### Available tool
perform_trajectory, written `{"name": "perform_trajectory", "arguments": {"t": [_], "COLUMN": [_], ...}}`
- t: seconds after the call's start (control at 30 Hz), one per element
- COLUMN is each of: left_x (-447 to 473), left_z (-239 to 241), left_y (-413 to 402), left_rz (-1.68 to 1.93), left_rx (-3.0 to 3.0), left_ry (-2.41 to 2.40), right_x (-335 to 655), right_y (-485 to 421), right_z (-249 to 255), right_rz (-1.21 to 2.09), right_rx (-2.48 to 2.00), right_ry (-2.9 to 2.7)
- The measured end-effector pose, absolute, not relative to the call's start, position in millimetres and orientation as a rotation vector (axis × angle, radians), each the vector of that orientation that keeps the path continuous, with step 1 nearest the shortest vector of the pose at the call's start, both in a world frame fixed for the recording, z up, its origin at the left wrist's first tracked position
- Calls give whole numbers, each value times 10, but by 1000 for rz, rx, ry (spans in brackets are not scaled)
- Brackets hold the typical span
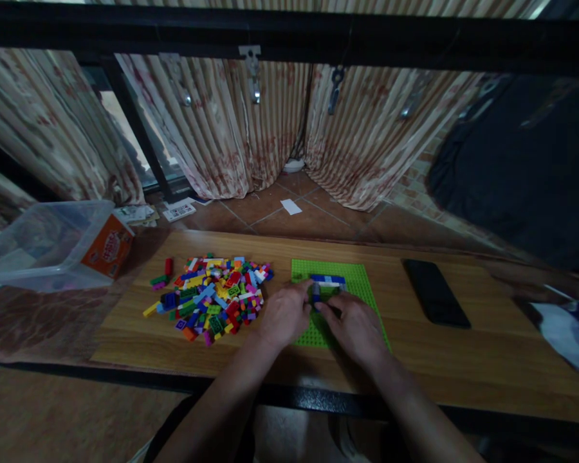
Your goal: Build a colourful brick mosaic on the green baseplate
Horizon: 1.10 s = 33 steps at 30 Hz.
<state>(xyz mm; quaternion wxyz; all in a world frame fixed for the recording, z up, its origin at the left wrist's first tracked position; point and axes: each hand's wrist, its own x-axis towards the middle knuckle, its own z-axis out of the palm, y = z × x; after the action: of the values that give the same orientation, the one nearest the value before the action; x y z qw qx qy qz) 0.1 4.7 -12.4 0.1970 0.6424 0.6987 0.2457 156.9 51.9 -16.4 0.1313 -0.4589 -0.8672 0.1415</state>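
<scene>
A green studded baseplate (pixel 367 283) lies on the wooden table. On it stands a low outline of toy bricks, with a blue and white row (pixel 329 280) along its far side. A dark blue brick (pixel 316 296) forms part of the left side. My left hand (pixel 285 313) is closed at this side, its fingertips against the brick from the left. From the right, my right hand (pixel 358 326) reaches over the plate with thumb and finger pinched at the brick's near end. The fingers partly hide the bricks between them.
A heap of loose, many-coloured bricks (pixel 217 296) spreads left of the baseplate. A black phone (pixel 435 292) lies on the table (pixel 405 366) to the right. The clear plastic bin (pixel 53 238) with an orange label stands at far left. A dark rail (pixel 289 32) crosses above.
</scene>
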Motion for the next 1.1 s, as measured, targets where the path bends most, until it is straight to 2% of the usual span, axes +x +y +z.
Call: {"name": "perform_trajectory", "arguments": {"t": [0.43, 1.1], "left_x": [52, 97], "left_z": [-128, -158], "left_y": [106, 159], "left_rz": [697, 773], "left_rx": [1766, 1623], "left_ry": [1983, 2013], "right_x": [1598, 1496], "right_y": [598, 684], "right_z": [-235, -175], "right_rz": [579, 794], "right_rx": [-1238, -1466], "right_ry": [-2489, -2268]}}
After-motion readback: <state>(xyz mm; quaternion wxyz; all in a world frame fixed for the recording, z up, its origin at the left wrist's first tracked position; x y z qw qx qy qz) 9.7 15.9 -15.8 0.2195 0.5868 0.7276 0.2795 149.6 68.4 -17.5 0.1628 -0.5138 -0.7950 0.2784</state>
